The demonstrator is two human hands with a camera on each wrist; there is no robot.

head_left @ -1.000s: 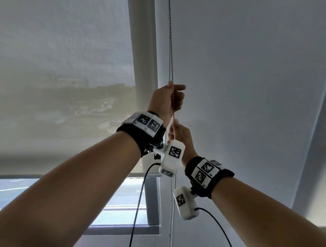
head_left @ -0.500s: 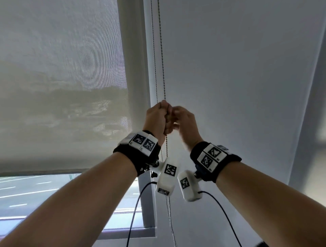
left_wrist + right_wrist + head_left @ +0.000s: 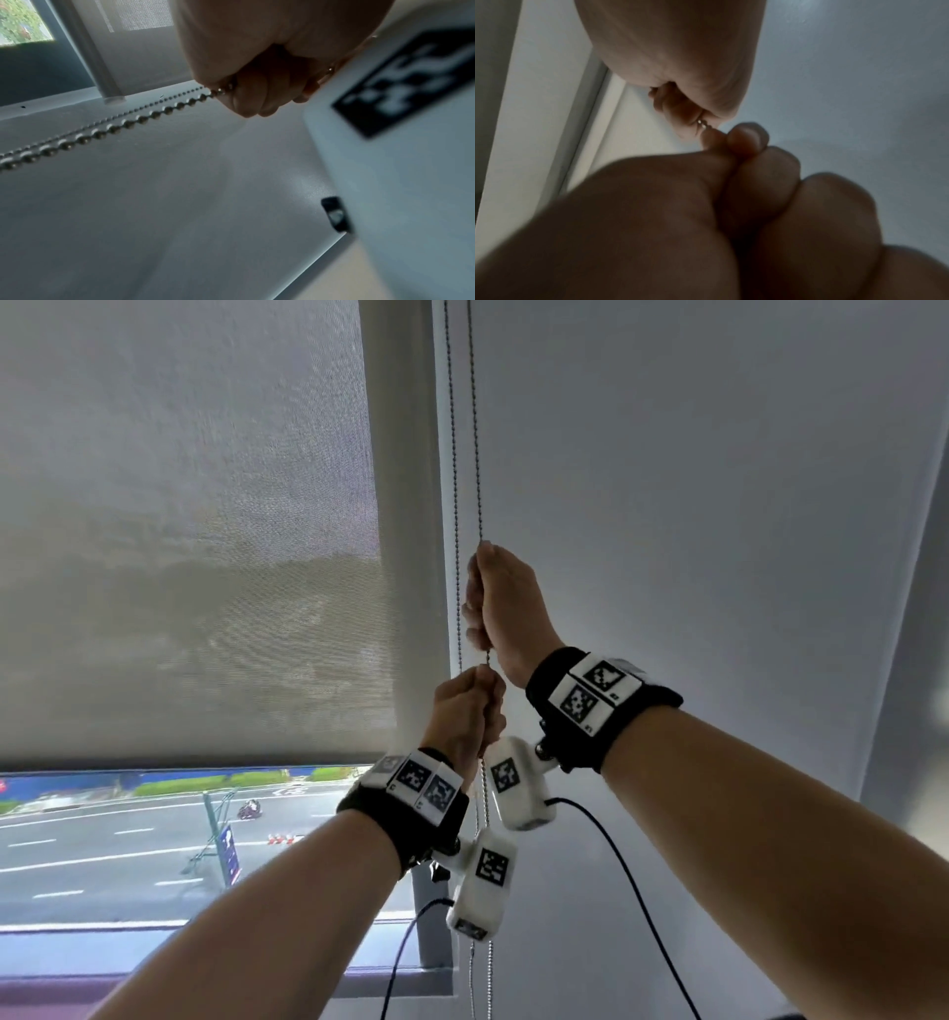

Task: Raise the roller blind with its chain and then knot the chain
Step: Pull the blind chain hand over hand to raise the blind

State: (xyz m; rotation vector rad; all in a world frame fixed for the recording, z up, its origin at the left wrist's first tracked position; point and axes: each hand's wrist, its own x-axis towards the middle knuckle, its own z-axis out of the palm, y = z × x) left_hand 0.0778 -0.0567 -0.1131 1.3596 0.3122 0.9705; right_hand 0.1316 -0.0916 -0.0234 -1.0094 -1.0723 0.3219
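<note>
The grey roller blind [image 3: 195,531] covers most of the window; its bottom bar [image 3: 179,760] hangs above a strip of open glass. A metal bead chain [image 3: 475,428] runs down as two strands beside the window frame. My right hand [image 3: 500,598] grips the right strand high up, fingers curled round it. Just below, my left hand [image 3: 464,711] holds the same strand in a fist. In the left wrist view the chain [image 3: 128,123] leaves my left hand [image 3: 257,81]. The right wrist view shows my right hand [image 3: 680,60] pinching beads [image 3: 702,122] above my left hand [image 3: 706,203].
A pale window post [image 3: 405,505] stands left of the chain and a plain white wall [image 3: 693,531] right of it. Black cables [image 3: 616,855] hang from the wrist cameras. The chain's lower loop [image 3: 488,978] dangles near the sill [image 3: 390,983]. A street shows through the glass.
My right hand has climbed from beside the left hand to above it on the chain. The left hand has come down. The blind's bottom bar sits a little higher, with more street showing.
</note>
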